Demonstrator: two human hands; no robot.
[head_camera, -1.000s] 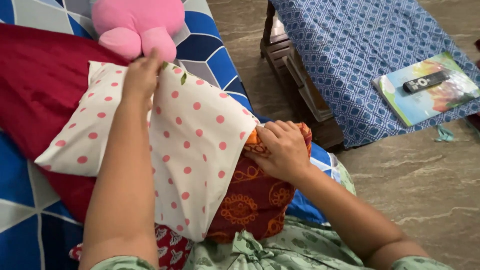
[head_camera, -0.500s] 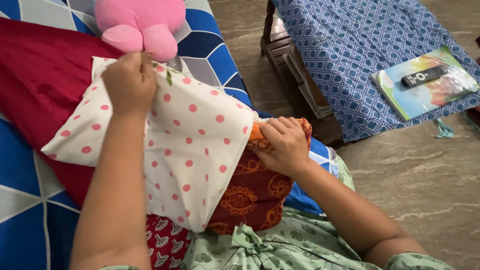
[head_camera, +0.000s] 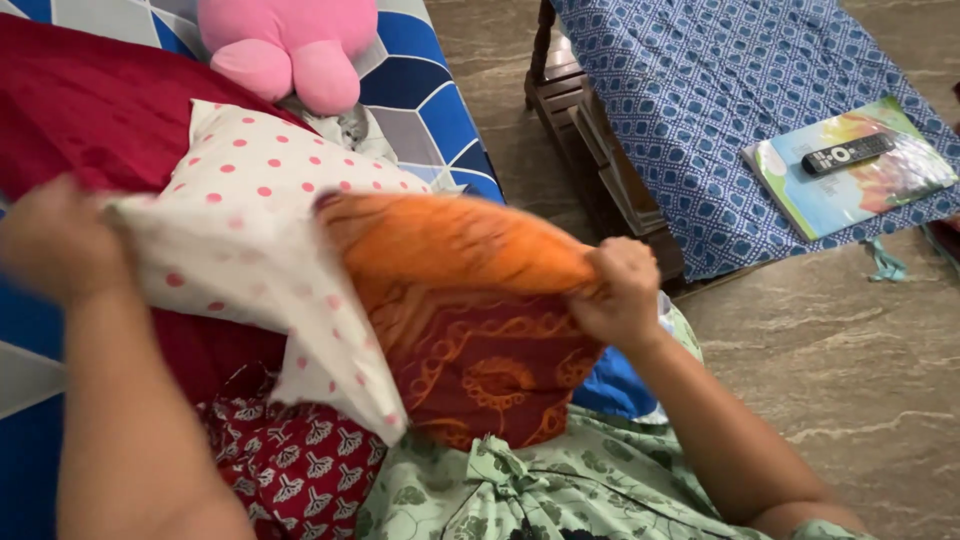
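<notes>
The bed (head_camera: 420, 70), spread with a blue, grey and white patterned sheet, filled the left side, with a dark red cloth (head_camera: 90, 110) lying across it beyond the left hand. To the far right of the right hand stood a low surface (head_camera: 720, 110) draped in blue printed cloth, and the stone floor (head_camera: 860, 380) ran below that hand.

Between the two hands lay the orange and maroon pillow (head_camera: 470, 310), half out of the white pillowcase with pink dots (head_camera: 270, 220). The case bunched toward the left hand, its open mouth hanging over the pillow's middle. By my reading, the step in hand was parting pillow and cover, roughly halfway along; the next move would call for opposite pulls until the covered end slid through the mouth.

A pink plush toy (head_camera: 290, 45) sat on the bed above and between the hands. A colourful booklet (head_camera: 850, 170) lay on the draped surface, well apart from the right hand, with a black remote (head_camera: 848, 155) on top of it.

The right hand (head_camera: 620, 290) had its fingers closed on the pillow's orange corner. The left hand (head_camera: 55, 240) was blurred; its fingers looked clenched on the case's edge, though the grip could not be seen sharply.
</notes>
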